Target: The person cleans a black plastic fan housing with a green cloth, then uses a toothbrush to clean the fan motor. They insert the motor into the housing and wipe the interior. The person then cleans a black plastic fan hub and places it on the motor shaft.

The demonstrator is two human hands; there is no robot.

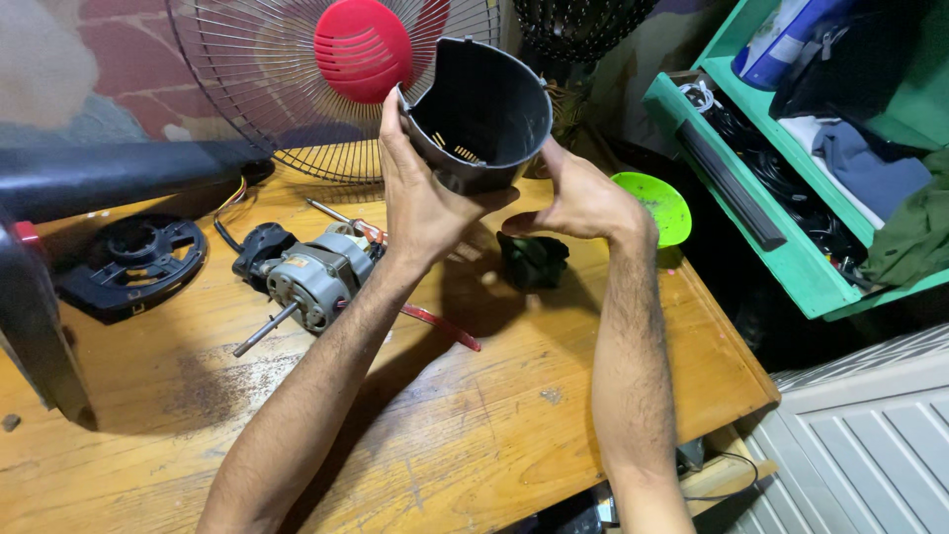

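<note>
I hold a dark grey cup-shaped plastic housing (484, 109) up over the wooden table (474, 425), its open side facing me. My left hand (420, 193) grips its left rim and underside. My right hand (578, 198) supports it from the lower right with the fingers curled beneath. Slots show inside the housing. Below my left forearm a grey electric motor (311, 277) with a protruding shaft lies on the table. A small dark part (534, 259) rests under my right hand.
A wire fan guard with a red hub (361, 49) stands at the back. A black ring-shaped part (133, 259) and black stand (40, 326) are left. A screwdriver (346, 220), a red strip (445, 328), a green bowl (657, 206) and a teal shelf (791, 252) lie rightwards.
</note>
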